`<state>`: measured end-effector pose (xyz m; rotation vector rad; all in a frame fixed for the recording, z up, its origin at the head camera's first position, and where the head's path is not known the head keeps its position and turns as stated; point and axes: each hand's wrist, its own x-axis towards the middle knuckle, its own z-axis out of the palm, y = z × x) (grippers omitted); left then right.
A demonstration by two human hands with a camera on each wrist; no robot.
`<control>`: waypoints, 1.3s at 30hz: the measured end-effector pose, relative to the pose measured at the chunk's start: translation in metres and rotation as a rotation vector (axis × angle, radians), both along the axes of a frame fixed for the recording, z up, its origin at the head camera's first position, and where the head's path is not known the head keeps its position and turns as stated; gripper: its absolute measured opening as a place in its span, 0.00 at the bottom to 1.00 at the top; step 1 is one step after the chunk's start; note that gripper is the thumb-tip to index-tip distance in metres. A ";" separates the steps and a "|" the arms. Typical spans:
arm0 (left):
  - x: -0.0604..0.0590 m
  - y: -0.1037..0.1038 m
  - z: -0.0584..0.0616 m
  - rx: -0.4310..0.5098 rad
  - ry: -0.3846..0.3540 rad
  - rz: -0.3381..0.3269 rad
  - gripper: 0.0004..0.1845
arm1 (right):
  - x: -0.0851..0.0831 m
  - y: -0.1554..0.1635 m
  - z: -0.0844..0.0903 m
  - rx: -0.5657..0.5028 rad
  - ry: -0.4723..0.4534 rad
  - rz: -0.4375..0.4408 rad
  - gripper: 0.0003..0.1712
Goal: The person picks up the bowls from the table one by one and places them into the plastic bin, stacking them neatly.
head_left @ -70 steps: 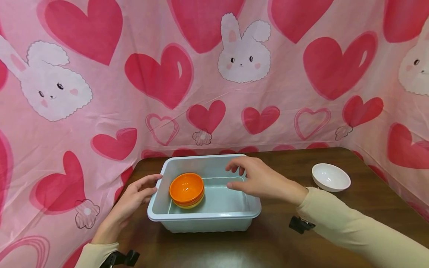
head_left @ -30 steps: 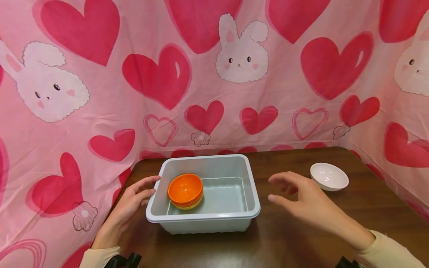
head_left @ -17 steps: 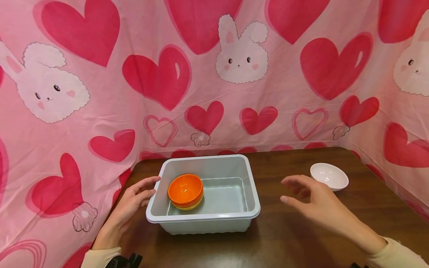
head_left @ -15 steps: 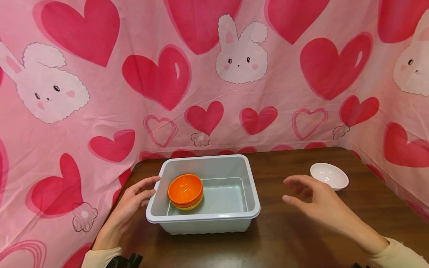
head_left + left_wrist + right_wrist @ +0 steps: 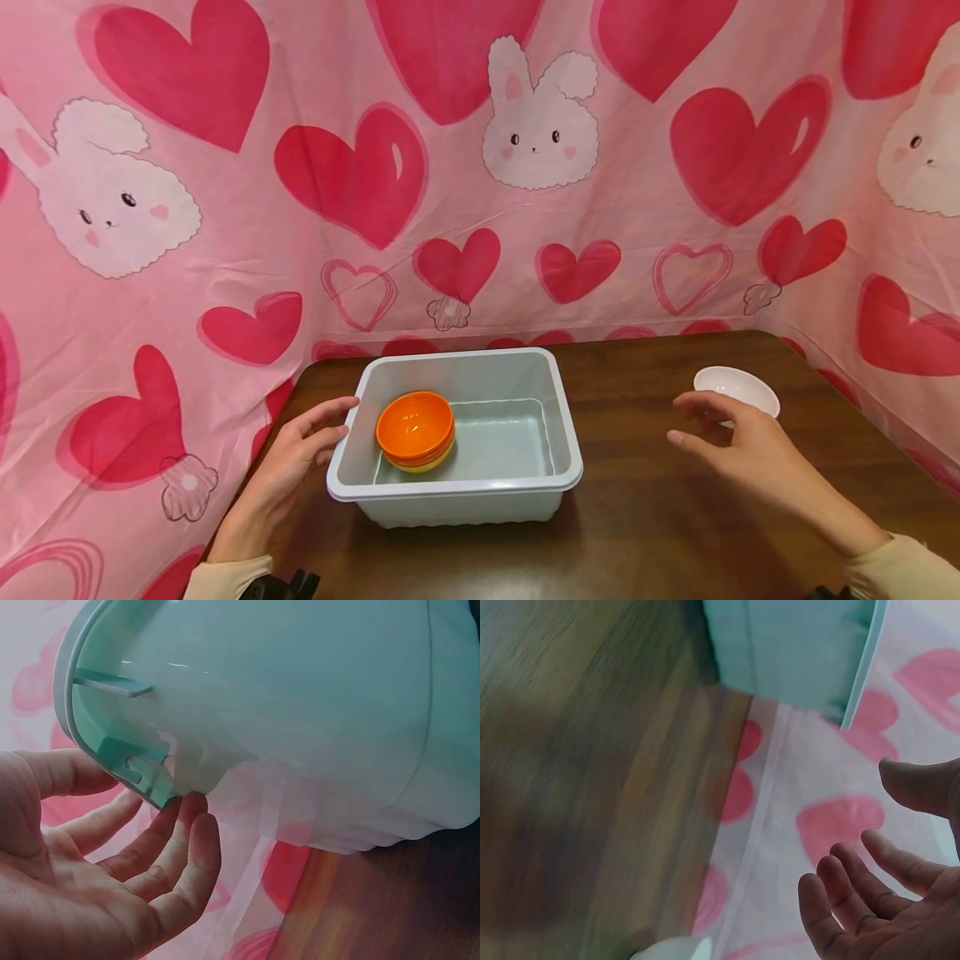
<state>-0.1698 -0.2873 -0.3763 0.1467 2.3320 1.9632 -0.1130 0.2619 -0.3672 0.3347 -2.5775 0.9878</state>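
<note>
My left hand [image 5: 303, 446] is at the left end of a pale grey-blue plastic tub [image 5: 457, 485], its fingertips right at the rim. In the left wrist view the loosely bent fingers [image 5: 191, 851] lie just under the lip, and the thumb meets the rim's edge. Inside the tub, at its left, an orange bowl [image 5: 415, 423] tops a nested stack with a yellow bowl [image 5: 423, 467] lowest. My right hand [image 5: 750, 446] holds nothing, fingers loosely bent, thumb apart. It overlaps the near-left part of a white bowl [image 5: 738, 383], whose edge also shows low in the right wrist view.
Everything stands on a dark brown wooden table [image 5: 615, 533]. A pink cloth [image 5: 450, 200] with hearts and rabbits hangs behind and on both sides. The white bowl is near the table's back right, well apart from the tub.
My right hand has moved right, from over the tub to just in front of the white bowl. The left hand stays at the tub's rim; tub and bowls have not moved.
</note>
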 end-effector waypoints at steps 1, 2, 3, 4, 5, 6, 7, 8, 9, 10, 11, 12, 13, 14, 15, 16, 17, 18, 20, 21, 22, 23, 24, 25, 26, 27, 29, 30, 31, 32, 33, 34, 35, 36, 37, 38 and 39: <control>0.000 0.000 0.000 -0.001 -0.004 0.000 0.26 | -0.001 0.004 -0.002 0.000 -0.002 -0.010 0.20; 0.000 0.000 0.000 -0.001 -0.008 0.001 0.26 | -0.003 0.007 -0.003 0.003 -0.003 -0.019 0.21; 0.000 0.000 0.000 -0.002 -0.010 -0.001 0.26 | -0.004 0.010 -0.005 0.007 -0.003 -0.029 0.21; 0.000 0.000 0.000 -0.002 -0.013 -0.001 0.26 | -0.005 0.013 -0.007 0.012 -0.006 -0.038 0.21; 0.000 0.000 0.000 -0.002 -0.014 0.000 0.26 | -0.006 0.016 -0.008 0.016 -0.009 -0.046 0.21; 0.000 0.000 0.000 -0.001 -0.014 0.000 0.26 | -0.007 0.019 -0.010 0.023 -0.013 -0.058 0.21; -0.001 0.000 0.000 0.001 -0.014 0.001 0.26 | -0.008 0.022 -0.011 0.030 -0.019 -0.070 0.22; -0.001 0.000 0.000 0.002 -0.012 0.001 0.26 | -0.009 0.025 -0.013 0.036 -0.025 -0.082 0.22; 0.000 0.000 0.000 0.004 -0.009 0.000 0.26 | -0.009 0.028 -0.014 0.043 -0.032 -0.092 0.23; 0.000 0.000 0.000 0.005 -0.007 0.000 0.26 | -0.010 0.031 -0.016 0.050 -0.041 -0.102 0.24; 0.000 0.000 0.000 0.006 -0.004 0.001 0.26 | -0.011 0.034 -0.017 0.058 -0.048 -0.111 0.25; 0.000 0.000 0.000 0.007 -0.003 0.000 0.26 | -0.011 0.037 -0.018 0.068 -0.053 -0.120 0.27; 0.000 0.000 0.000 0.008 -0.004 0.001 0.26 | -0.012 0.040 -0.020 0.078 -0.057 -0.128 0.28; 0.000 0.000 0.000 0.009 -0.003 0.002 0.26 | -0.013 0.043 -0.021 0.089 -0.056 -0.135 0.30; 0.000 0.000 0.000 0.009 -0.005 0.002 0.26 | -0.013 0.046 -0.022 0.100 -0.058 -0.141 0.31; 0.000 0.000 0.000 0.009 -0.007 0.003 0.26 | -0.014 0.049 -0.024 0.111 -0.056 -0.145 0.32; 0.000 0.000 0.000 0.010 -0.009 0.003 0.26 | -0.015 0.052 -0.025 0.120 -0.052 -0.149 0.33; 0.000 0.000 0.000 0.010 -0.011 0.003 0.26 | -0.016 0.055 -0.026 0.126 -0.053 -0.154 0.34; 0.000 0.000 0.001 0.010 -0.013 0.000 0.26 | -0.018 0.062 -0.028 0.133 -0.056 -0.164 0.35; 0.000 0.000 0.001 0.010 -0.015 -0.001 0.26 | -0.019 0.065 -0.029 0.136 -0.058 -0.167 0.36; 0.000 0.000 0.001 0.009 -0.016 -0.003 0.26 | -0.020 0.068 -0.030 0.139 -0.058 -0.168 0.37; 0.000 -0.001 0.001 0.007 -0.017 -0.003 0.26 | -0.022 0.071 -0.032 0.141 -0.058 -0.169 0.37; 0.000 -0.001 0.002 0.005 -0.019 -0.004 0.26 | -0.023 0.074 -0.033 0.147 -0.056 -0.170 0.38; 0.000 -0.001 0.002 0.004 -0.020 -0.005 0.26 | -0.024 0.076 -0.035 0.150 -0.051 -0.170 0.39; 0.000 -0.001 0.002 0.002 -0.022 -0.005 0.27 | -0.025 0.079 -0.036 0.152 -0.045 -0.166 0.39; -0.001 -0.001 0.002 0.001 -0.024 -0.006 0.27 | -0.027 0.081 -0.037 0.153 -0.039 -0.164 0.40; -0.001 -0.001 0.002 0.000 -0.028 -0.005 0.27 | -0.029 0.086 -0.040 0.151 -0.029 -0.156 0.42; -0.001 -0.001 0.002 -0.001 -0.031 -0.004 0.27 | -0.030 0.087 -0.041 0.151 -0.026 -0.154 0.43; -0.001 -0.001 0.002 -0.002 -0.034 -0.003 0.27 | -0.031 0.089 -0.042 0.149 -0.027 -0.150 0.44; -0.001 -0.001 0.002 -0.003 -0.036 -0.001 0.27 | -0.032 0.091 -0.043 0.147 -0.031 -0.145 0.45; -0.001 -0.001 0.002 -0.005 -0.039 0.001 0.27 | -0.033 0.093 -0.043 0.149 -0.036 -0.143 0.46; -0.001 -0.001 0.003 -0.007 -0.041 0.003 0.27 | -0.033 0.095 -0.044 0.150 -0.043 -0.139 0.47; 0.000 -0.001 0.003 -0.010 -0.042 0.004 0.27 | -0.034 0.097 -0.044 0.153 -0.049 -0.139 0.48; 0.000 0.000 0.004 -0.011 -0.042 0.004 0.26 | -0.035 0.098 -0.045 0.153 -0.058 -0.136 0.48; 0.000 0.000 0.004 -0.011 -0.040 0.004 0.26 | -0.036 0.100 -0.045 0.153 -0.069 -0.134 0.49; 0.000 0.000 0.004 -0.012 -0.040 0.004 0.26 | -0.037 0.102 -0.046 0.153 -0.080 -0.132 0.50; 0.000 0.000 0.004 -0.013 -0.039 0.002 0.26 | -0.037 0.104 -0.046 0.152 -0.084 -0.131 0.50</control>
